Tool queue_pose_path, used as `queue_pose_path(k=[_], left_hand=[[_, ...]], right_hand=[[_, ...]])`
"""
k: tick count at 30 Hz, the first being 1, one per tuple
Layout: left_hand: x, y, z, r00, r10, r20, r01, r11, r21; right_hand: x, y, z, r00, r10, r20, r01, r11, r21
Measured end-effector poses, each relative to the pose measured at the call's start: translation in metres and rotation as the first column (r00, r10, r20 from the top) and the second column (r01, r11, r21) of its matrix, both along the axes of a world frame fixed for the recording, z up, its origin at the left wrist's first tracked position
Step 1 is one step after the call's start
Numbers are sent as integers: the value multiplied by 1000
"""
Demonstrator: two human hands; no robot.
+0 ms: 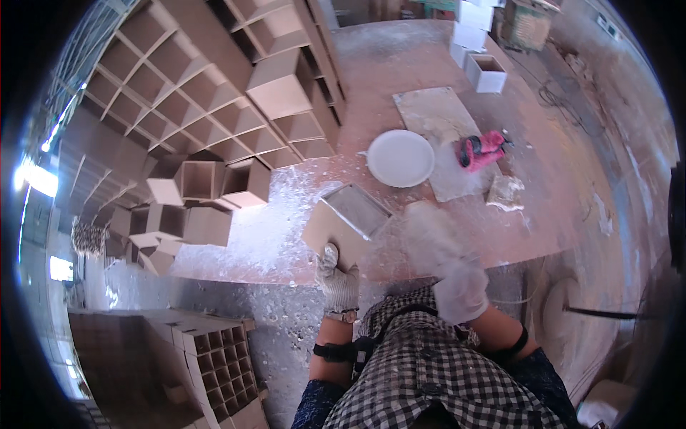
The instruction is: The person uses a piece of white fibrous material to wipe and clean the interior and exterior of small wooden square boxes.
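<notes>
My left hand (336,279), in a pale knitted glove, grips a brown open-topped box (334,236) by its near side, the thumb on the outer wall. The box is tilted at the table's front edge, and its pale rim and greyish inside face up and right. My right hand (461,289), in a whitish glove, is to the right of the box and smeared by motion. A pale blurred shape (432,236) reaches from it toward the box; whether it is fingers or a held thing I cannot make out. A round white plate (400,159) lies beyond the box.
Stacked brown boxes (179,86) rise at the left, with several loose boxes (200,179) before them. A stained board (436,114) carries a pink-and-black item (482,150); a crusty block (505,193) lies nearby. White boxes (486,71) stand far right. Below left is a gridded carton (225,365).
</notes>
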State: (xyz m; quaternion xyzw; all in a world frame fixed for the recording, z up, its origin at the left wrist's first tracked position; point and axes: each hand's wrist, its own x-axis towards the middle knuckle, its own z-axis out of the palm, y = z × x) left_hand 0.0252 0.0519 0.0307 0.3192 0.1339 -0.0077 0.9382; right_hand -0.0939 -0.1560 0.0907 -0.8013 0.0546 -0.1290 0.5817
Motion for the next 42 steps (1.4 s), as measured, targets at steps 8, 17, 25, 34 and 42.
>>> queue_pose_path(k=[8, 17, 25, 34, 42], left_hand=[[-10, 30, 22, 997, 10, -71, -26, 972, -233], [-8, 44, 54, 998, 35, 44, -25, 976, -217], [-4, 77, 38, 999, 42, 3, -39, 953, -299], [5, 68, 44, 998, -45, 52, 55, 977, -206], [32, 17, 75, 850, -525, 30, 414, 704, 577]], right_hand=[[54, 42, 66, 987, -76, 139, 8, 900, 435], [88, 83, 42, 826, 249, 506, 178, 737, -652], [102, 15, 18, 994, -94, -63, 113, 826, 552], [84, -63, -14, 996, 47, 71, -85, 491, 867], [79, -82, 10, 968, -241, 76, 18, 365, 931]])
